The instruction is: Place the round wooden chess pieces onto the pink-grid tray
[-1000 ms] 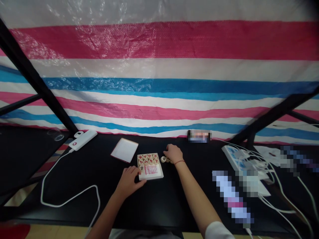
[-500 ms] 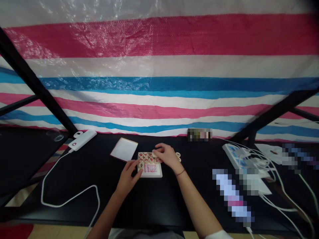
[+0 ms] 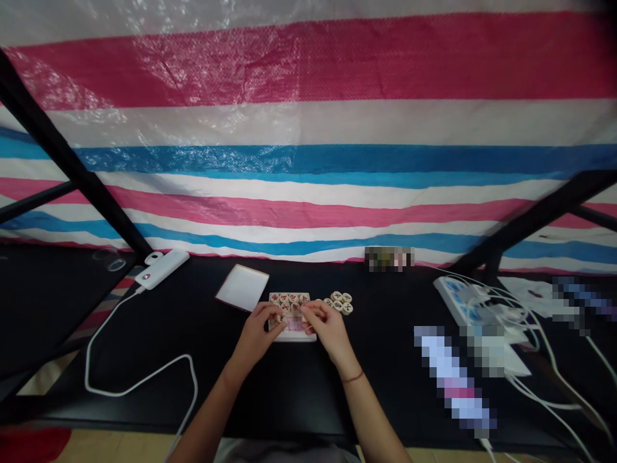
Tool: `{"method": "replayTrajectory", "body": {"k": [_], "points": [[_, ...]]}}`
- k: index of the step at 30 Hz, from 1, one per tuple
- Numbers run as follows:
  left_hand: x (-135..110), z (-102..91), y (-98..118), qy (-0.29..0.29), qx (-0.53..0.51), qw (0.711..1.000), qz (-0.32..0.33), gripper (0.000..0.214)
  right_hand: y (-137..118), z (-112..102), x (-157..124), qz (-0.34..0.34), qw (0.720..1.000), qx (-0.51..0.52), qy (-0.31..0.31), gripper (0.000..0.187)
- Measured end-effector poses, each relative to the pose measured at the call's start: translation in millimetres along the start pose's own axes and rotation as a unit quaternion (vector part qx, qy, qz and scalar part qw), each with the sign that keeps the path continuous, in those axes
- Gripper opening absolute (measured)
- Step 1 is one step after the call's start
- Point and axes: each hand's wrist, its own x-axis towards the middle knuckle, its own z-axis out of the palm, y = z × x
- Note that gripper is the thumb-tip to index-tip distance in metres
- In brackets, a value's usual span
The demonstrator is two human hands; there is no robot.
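A shallow white box (image 3: 301, 338) lies on the black table, partly filled with rows of round Chinese chess pieces (image 3: 284, 298) with red characters. A pink-printed sheet or panel (image 3: 294, 321) shows in its front part. At the box's left side, my left hand (image 3: 258, 331) pinches a black-marked Chinese chess piece (image 3: 280, 318) between thumb and fingers. My right hand (image 3: 330, 331) reaches over the right edge with fingertips closed around a pale piece, mostly hidden by the fingers. Several more loose pieces (image 3: 341, 302) with dark characters lie just behind that hand, outside the box.
A white box lid (image 3: 242, 287) lies behind and left of the box. Farther left are a white power bank (image 3: 164, 269) and its cable (image 3: 116, 393). On the right are a power strip (image 3: 456, 302) with tangled cables and a blurred-out phone-like object (image 3: 453, 379). Striped sheeting (image 3: 308, 212) hangs behind.
My right hand has come down and toward me, from the box's back row to its right edge, uncovering a red piece and the loose pieces. My left fingers have moved slightly right.
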Motion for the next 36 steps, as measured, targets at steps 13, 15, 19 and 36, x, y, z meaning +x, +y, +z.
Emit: {"method": "replayTrajectory", "body": {"k": [13,15,19,36], "points": [[15,11.1,8,-0.092,0.277,0.952,0.093,0.007,12,-3,-17,-0.017,1.0,-0.005,0.01,0.044],[16,10.2,5,-0.085,0.278,0.953,0.084,0.011,14,-4,-17,-0.061,0.996,-0.058,0.006,0.034],[18,5.5,0,-0.071,0.234,0.965,0.099,0.018,12,0,-16,-0.178,0.963,-0.201,-0.021,0.015],[9,0.5,-27,-0.108,0.097,0.979,0.145,0.065,18,20,2,-0.265,0.832,-0.48,-0.09,0.019]]}}
